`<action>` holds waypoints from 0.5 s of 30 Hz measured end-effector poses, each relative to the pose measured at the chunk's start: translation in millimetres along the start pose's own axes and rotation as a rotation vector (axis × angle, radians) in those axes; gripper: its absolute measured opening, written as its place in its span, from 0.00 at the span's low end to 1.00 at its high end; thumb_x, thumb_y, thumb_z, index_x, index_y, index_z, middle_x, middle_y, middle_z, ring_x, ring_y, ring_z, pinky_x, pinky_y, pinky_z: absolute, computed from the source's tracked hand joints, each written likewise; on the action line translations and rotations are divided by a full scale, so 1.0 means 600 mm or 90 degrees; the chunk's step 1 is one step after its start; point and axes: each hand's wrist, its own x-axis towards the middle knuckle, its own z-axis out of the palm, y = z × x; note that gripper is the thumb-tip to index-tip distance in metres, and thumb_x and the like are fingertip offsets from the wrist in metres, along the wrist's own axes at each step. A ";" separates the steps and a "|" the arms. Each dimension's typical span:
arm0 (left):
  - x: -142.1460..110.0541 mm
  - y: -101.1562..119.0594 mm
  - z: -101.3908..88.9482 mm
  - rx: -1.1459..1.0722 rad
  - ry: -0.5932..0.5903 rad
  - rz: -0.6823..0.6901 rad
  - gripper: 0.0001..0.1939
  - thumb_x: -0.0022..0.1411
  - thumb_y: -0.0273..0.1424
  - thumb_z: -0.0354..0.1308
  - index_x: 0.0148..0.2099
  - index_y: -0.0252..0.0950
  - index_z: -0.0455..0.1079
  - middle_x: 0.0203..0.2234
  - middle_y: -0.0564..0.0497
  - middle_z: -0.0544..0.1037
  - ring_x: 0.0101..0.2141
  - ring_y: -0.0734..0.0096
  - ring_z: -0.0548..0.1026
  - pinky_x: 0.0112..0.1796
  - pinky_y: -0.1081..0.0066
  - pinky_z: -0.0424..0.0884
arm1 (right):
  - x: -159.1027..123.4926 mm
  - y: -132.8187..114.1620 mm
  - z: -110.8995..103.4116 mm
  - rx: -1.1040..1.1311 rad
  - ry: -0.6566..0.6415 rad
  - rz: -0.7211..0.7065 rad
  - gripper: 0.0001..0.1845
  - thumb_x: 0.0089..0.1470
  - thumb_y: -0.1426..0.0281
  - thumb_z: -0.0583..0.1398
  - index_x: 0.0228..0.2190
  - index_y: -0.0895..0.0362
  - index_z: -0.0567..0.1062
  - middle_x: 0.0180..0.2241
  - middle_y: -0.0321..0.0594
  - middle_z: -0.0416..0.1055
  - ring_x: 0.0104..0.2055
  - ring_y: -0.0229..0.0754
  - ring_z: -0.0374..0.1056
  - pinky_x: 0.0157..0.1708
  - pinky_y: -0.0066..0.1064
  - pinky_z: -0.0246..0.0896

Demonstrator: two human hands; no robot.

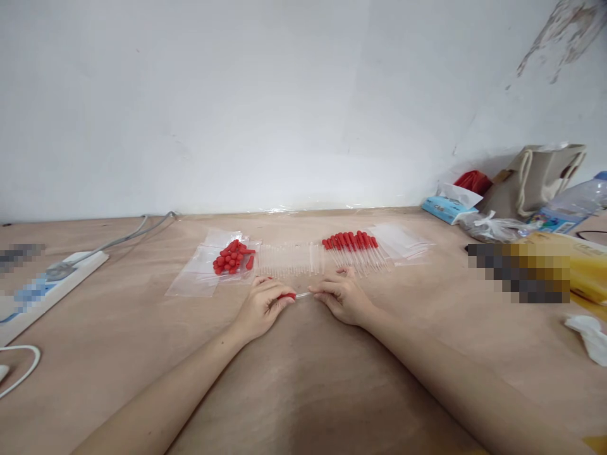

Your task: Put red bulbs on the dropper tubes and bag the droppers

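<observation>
My left hand (262, 305) pinches a red rubber bulb (287, 296) just above the wooden table (303, 379). My right hand (342, 297) pinches the other end of a clear glass tube (303, 294) that meets the bulb. Both hands are closed on this one dropper between them. Behind my left hand, a pile of loose red bulbs (232, 256) lies on a clear plastic bag. A row of bare glass tubes (290, 259) lies in the middle. To the right lies a row of droppers with red bulbs (355, 248) fitted.
A white power strip (52, 281) with grey cable lies at the far left. At the right stand a canvas bag (538, 177), a blue tissue pack (448, 207), a plastic bottle (576, 201) and a yellow package (588, 268). More clear bags (403, 243) lie behind the droppers.
</observation>
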 end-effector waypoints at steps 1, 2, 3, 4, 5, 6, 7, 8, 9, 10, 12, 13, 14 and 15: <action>0.000 0.000 0.001 0.005 -0.003 0.005 0.08 0.61 0.33 0.48 0.36 0.39 0.69 0.30 0.53 0.76 0.31 0.71 0.72 0.42 0.65 0.58 | 0.000 0.000 0.000 -0.008 -0.001 -0.002 0.10 0.54 0.72 0.53 0.35 0.51 0.73 0.28 0.33 0.72 0.29 0.33 0.65 0.45 0.36 0.40; -0.001 0.000 0.001 0.011 -0.005 0.006 0.09 0.61 0.33 0.48 0.36 0.39 0.69 0.29 0.52 0.77 0.30 0.71 0.72 0.42 0.64 0.58 | 0.000 0.001 -0.001 -0.018 0.001 -0.004 0.11 0.54 0.72 0.53 0.36 0.51 0.73 0.29 0.33 0.72 0.29 0.33 0.65 0.45 0.36 0.40; -0.001 -0.001 0.002 0.017 -0.006 0.007 0.09 0.61 0.34 0.48 0.36 0.40 0.69 0.29 0.52 0.77 0.30 0.71 0.72 0.43 0.64 0.58 | -0.001 0.000 -0.002 -0.028 0.002 -0.007 0.11 0.54 0.72 0.53 0.36 0.51 0.73 0.29 0.33 0.72 0.30 0.33 0.65 0.44 0.36 0.40; -0.002 -0.001 0.003 0.023 -0.006 0.007 0.09 0.61 0.34 0.48 0.36 0.40 0.69 0.28 0.52 0.77 0.29 0.72 0.72 0.44 0.64 0.57 | -0.001 -0.001 -0.002 -0.040 0.005 -0.011 0.11 0.53 0.72 0.53 0.36 0.51 0.73 0.29 0.34 0.72 0.30 0.33 0.65 0.44 0.36 0.40; -0.002 -0.002 0.004 0.028 -0.003 0.008 0.10 0.61 0.35 0.48 0.35 0.40 0.69 0.28 0.53 0.77 0.28 0.72 0.72 0.44 0.63 0.57 | -0.001 -0.002 -0.003 -0.052 0.009 -0.015 0.11 0.53 0.72 0.53 0.36 0.51 0.73 0.29 0.34 0.72 0.29 0.34 0.64 0.43 0.35 0.40; -0.003 -0.002 0.005 0.033 0.003 0.010 0.10 0.61 0.35 0.49 0.35 0.40 0.70 0.27 0.53 0.77 0.27 0.73 0.72 0.45 0.63 0.56 | -0.001 -0.005 -0.004 -0.065 0.013 -0.019 0.11 0.53 0.72 0.52 0.35 0.51 0.74 0.29 0.34 0.72 0.29 0.34 0.64 0.42 0.35 0.40; -0.003 -0.003 0.006 0.038 0.008 0.013 0.09 0.61 0.35 0.49 0.35 0.40 0.70 0.27 0.53 0.77 0.27 0.74 0.72 0.46 0.63 0.56 | -0.002 -0.007 -0.005 -0.077 0.014 -0.023 0.11 0.53 0.72 0.52 0.35 0.52 0.74 0.28 0.35 0.72 0.28 0.34 0.63 0.41 0.35 0.40; -0.004 -0.003 0.007 0.043 0.014 0.015 0.09 0.61 0.35 0.49 0.35 0.40 0.70 0.26 0.53 0.77 0.26 0.74 0.72 0.46 0.63 0.56 | -0.002 -0.010 -0.007 -0.087 0.015 -0.026 0.11 0.54 0.72 0.51 0.34 0.52 0.74 0.28 0.35 0.72 0.28 0.34 0.63 0.40 0.35 0.40; -0.004 -0.002 0.008 0.046 0.018 0.018 0.09 0.61 0.34 0.49 0.35 0.40 0.70 0.26 0.54 0.77 0.26 0.74 0.72 0.46 0.64 0.56 | -0.002 -0.013 -0.008 -0.096 0.013 -0.029 0.12 0.54 0.72 0.51 0.33 0.53 0.74 0.27 0.35 0.72 0.27 0.34 0.62 0.39 0.35 0.40; -0.005 -0.002 0.008 0.048 0.019 0.023 0.09 0.61 0.34 0.50 0.34 0.39 0.70 0.26 0.54 0.77 0.26 0.75 0.72 0.46 0.64 0.56 | -0.002 -0.016 -0.009 -0.102 0.009 -0.033 0.12 0.54 0.72 0.50 0.33 0.54 0.73 0.26 0.35 0.72 0.26 0.33 0.61 0.37 0.34 0.40; -0.005 0.000 0.007 0.050 0.007 0.033 0.08 0.61 0.34 0.50 0.35 0.39 0.70 0.26 0.54 0.77 0.27 0.74 0.72 0.46 0.63 0.56 | -0.002 -0.021 -0.010 -0.111 -0.006 -0.042 0.12 0.54 0.72 0.50 0.31 0.55 0.73 0.24 0.34 0.70 0.24 0.33 0.60 0.35 0.33 0.39; -0.006 0.001 0.006 0.051 -0.002 0.038 0.09 0.60 0.34 0.50 0.35 0.40 0.70 0.26 0.54 0.77 0.27 0.74 0.72 0.46 0.63 0.56 | -0.002 -0.023 -0.011 -0.114 -0.015 -0.046 0.12 0.54 0.72 0.49 0.30 0.55 0.73 0.23 0.34 0.70 0.23 0.33 0.59 0.34 0.33 0.39; -0.006 0.002 0.006 0.053 -0.010 0.042 0.09 0.60 0.35 0.49 0.35 0.40 0.70 0.26 0.53 0.77 0.27 0.73 0.72 0.46 0.63 0.56 | -0.002 -0.024 -0.010 -0.118 -0.023 -0.050 0.12 0.54 0.73 0.49 0.30 0.55 0.72 0.22 0.34 0.69 0.23 0.32 0.58 0.34 0.33 0.38; -0.005 0.003 0.005 0.054 -0.018 0.045 0.09 0.61 0.35 0.49 0.35 0.40 0.70 0.26 0.53 0.77 0.27 0.73 0.72 0.46 0.63 0.56 | -0.002 -0.025 -0.010 -0.120 -0.030 -0.054 0.12 0.54 0.72 0.49 0.29 0.56 0.72 0.22 0.34 0.69 0.22 0.32 0.57 0.34 0.33 0.38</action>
